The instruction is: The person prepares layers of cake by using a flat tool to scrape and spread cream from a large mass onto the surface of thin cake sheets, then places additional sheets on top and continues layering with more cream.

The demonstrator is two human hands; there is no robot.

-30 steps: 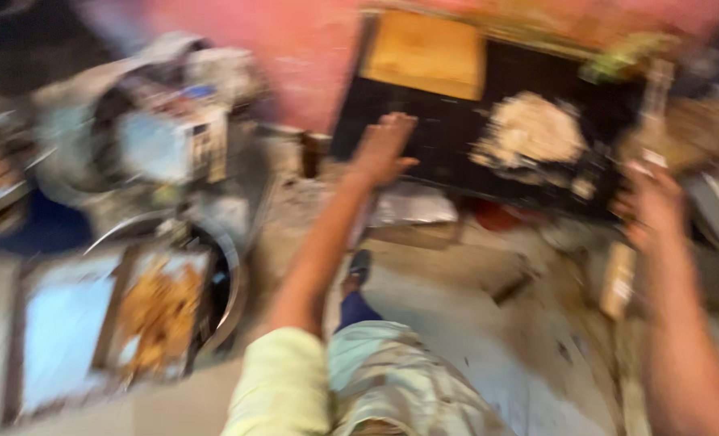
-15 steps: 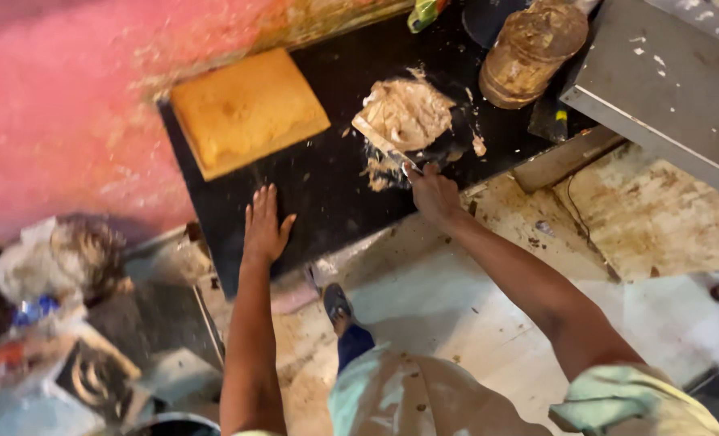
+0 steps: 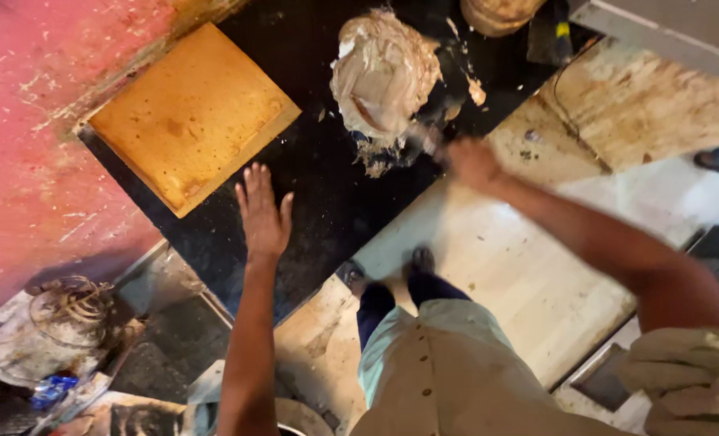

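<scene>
My left hand (image 3: 263, 214) flat, open on black worktop (image 3: 327, 202); right hand (image 3: 468, 161) grips blurred scraper beside dough mound (image 3: 384, 73). Soft, sticky, probably; lift from underneath.

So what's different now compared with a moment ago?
The right hand has pushed in against the pale dough lump, seemingly scraping at its edge with a blurred tool; crumbs lie beside it. A second ago that hand was off at the counter's edge. The left hand stays flat on the black slab, and the yellow board has not moved.
</scene>
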